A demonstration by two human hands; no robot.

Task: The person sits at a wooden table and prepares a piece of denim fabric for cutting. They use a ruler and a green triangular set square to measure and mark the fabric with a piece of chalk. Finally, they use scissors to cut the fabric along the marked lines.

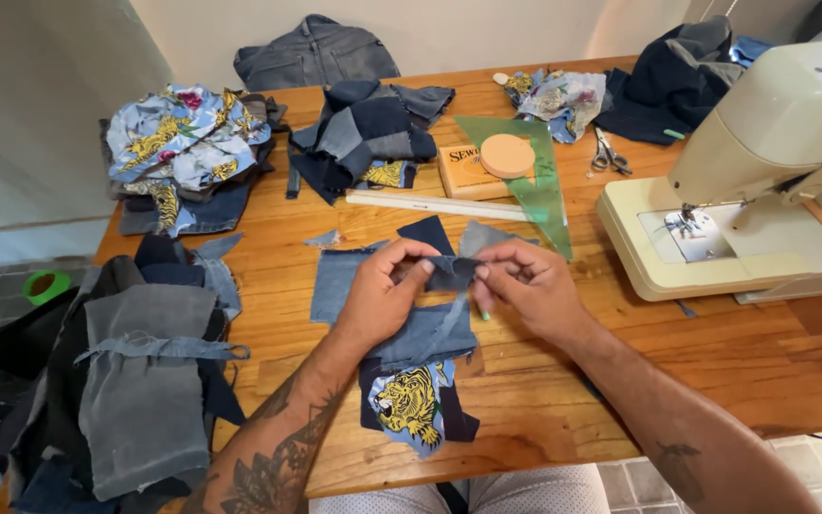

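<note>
Wooden table [563, 381], sewing machine [763, 181] far right; left hand [382, 295] and right hand [530, 290] pinch fingers shut on one denim scrap [451, 273] above a tiger-print patch [411, 405].

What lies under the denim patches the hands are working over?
Under the denim patches a tiger-print fabric piece sticks out toward the person, lying on dark navy cloth on the wooden table. How far either extends beneath is covered.
</note>
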